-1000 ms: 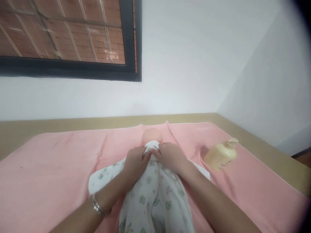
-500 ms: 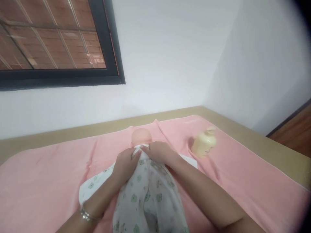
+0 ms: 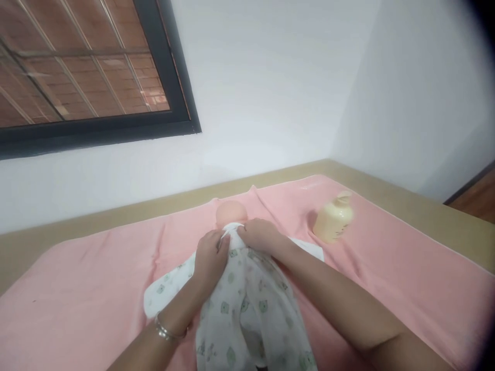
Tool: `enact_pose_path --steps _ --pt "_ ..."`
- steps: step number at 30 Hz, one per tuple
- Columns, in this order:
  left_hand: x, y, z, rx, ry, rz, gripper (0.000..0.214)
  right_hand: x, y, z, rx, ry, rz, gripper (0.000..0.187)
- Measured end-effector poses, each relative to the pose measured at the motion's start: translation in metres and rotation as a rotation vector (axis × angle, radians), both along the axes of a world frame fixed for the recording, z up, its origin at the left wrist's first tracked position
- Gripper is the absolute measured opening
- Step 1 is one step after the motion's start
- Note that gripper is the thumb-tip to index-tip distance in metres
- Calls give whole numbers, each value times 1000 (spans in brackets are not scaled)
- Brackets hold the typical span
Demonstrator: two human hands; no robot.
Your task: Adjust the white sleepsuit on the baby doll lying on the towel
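Observation:
A baby doll (image 3: 231, 212) lies on its back on a pink sheet, with only its smooth bald head showing. White baby clothing (image 3: 231, 309) with small green prints covers the body, its sleeves spread to both sides and its lower part loosely creased. My left hand (image 3: 211, 257) pinches the collar from the left, thumb on top. From the other side, my right hand (image 3: 262, 234) has its fingers closed on the collar just below the head. The two hands almost meet at the neckline. What lies under the fingers is hidden.
A cream pump-style bottle (image 3: 333, 222) stands tilted on the pink sheet (image 3: 96, 283), right of the doll. The sheet lies on a tan surface (image 3: 386, 190) bordered by white walls. A dark-framed window (image 3: 181, 116) is at upper left.
My view has turned slightly, so the doll, hands and bottle sit a little farther right in the picture. Both hands remain at the collar with much the same grip.

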State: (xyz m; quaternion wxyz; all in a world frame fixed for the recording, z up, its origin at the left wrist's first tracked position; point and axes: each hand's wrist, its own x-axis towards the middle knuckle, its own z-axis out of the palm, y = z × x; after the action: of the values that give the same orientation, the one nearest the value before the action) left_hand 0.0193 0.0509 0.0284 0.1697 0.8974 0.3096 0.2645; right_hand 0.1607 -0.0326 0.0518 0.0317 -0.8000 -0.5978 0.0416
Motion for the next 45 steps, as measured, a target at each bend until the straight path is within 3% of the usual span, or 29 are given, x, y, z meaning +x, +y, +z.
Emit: enact_pose_path --steps 3,7,11,13,15,17,19,22,24,27,29,34,41,45 --pt "0 1 0 28 -25 -23 30 -4 -5 2 16 -37 54 29" --pt "0 6 -1 -42 98 -15 38 -16 -13 6 58 -43 113 21" --pt "-2 4 -3 36 109 8 37 -4 -8 9 24 128 -32 37" --pt "-2 1 -3 113 74 -1 33 1 -7 10 15 180 -38 44" --pt "-3 0 -2 129 56 -11 30 -1 -11 12 7 135 19 33" --pt "-2 1 -1 70 73 -11 31 -11 -16 11 24 37 111 18" --pt "-1 3 -1 0 109 -15 35 -20 -18 9 72 -22 148 15" --pt "0 3 -1 -18 140 -13 42 -17 -12 3 98 4 37 30" --pt "0 1 -1 27 121 2 41 -5 -6 1 63 139 -73 45" --pt "-1 -1 0 142 86 -40 39 8 0 0 18 325 -116 55" --pt "-1 -1 1 155 72 -59 36 4 -1 -1 41 266 -126 55" --pt "-1 3 0 -30 135 -12 40 -17 -8 -9 153 -44 -23 43" --pt "-2 -2 -1 149 98 -27 35 16 2 -4 -2 330 -87 60" --pt "-1 0 2 55 78 -27 35 1 -8 1 55 102 -17 43"
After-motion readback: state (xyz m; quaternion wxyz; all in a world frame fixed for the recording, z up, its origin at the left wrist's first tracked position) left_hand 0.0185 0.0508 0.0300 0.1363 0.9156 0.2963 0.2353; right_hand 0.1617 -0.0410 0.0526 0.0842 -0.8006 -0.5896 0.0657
